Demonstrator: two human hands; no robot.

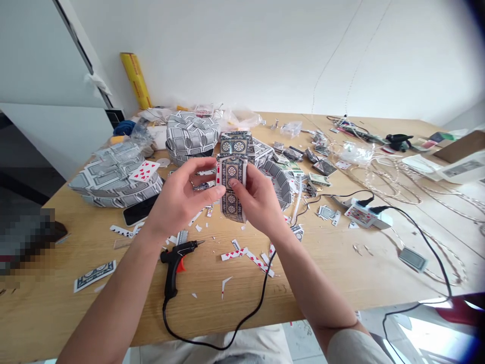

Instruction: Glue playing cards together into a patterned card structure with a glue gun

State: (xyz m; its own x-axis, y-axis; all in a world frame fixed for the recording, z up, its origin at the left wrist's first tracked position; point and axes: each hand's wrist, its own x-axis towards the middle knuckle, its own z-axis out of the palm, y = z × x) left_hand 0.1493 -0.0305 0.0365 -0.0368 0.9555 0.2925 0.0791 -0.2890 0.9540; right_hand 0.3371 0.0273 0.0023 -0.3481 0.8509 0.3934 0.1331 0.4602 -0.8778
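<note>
Pale wooden tabletop (125, 323), pushed up to a plain white wall (257, 50). Yellow, upright cylindrical roll (136, 81) leans at the back left.

Both hands over the middle of the table, on a dark-and-cream, ornately patterned piece of joined playing cards (230, 169), held raised above the surface. Right hand (261, 199) grips its right side, thumb flat on the front face. Left hand (182, 194) half-curled, index finger and thumb holding the left edge.

Behind, left: two grey-and-white, rounded structures of interlocked cards, the nearer (113, 177) with a white red-heart card (144, 171) on top, the farther (193, 134) close to the raised piece.

Nearer edge: black glue gun with red trigger (174, 268) lying flat, its black cable looping toward the table edge. Red-diamond card strips (257, 260) and white scraps scattered beside it. Black, flat rectangular phone (138, 210) near the left forearm.

Right: white power strip (385, 221) with black plugs; pale twisted cord (401, 187) in loose loops; open brown cardboard box (466, 151) at the far side.
</note>
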